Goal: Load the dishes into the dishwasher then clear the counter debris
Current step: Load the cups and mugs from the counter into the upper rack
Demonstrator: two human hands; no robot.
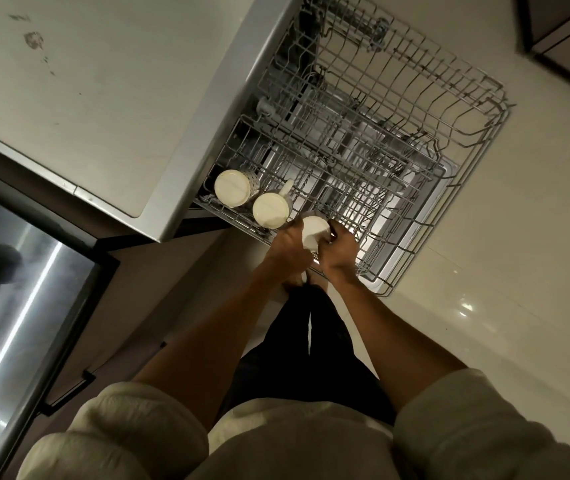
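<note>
Carefully, with my left hand (292,249) and right hand (340,249) both gripping the white cup (314,233), I should seat it upside down beside the two mugs (269,209) in the upper rack (449,109).

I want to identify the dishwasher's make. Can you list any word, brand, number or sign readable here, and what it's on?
None can be read.
The upper rack, the two upturned mugs, the white cup in both hands and the counter show no lettering.
The patterned side of the far mug is too small to tell.
</note>
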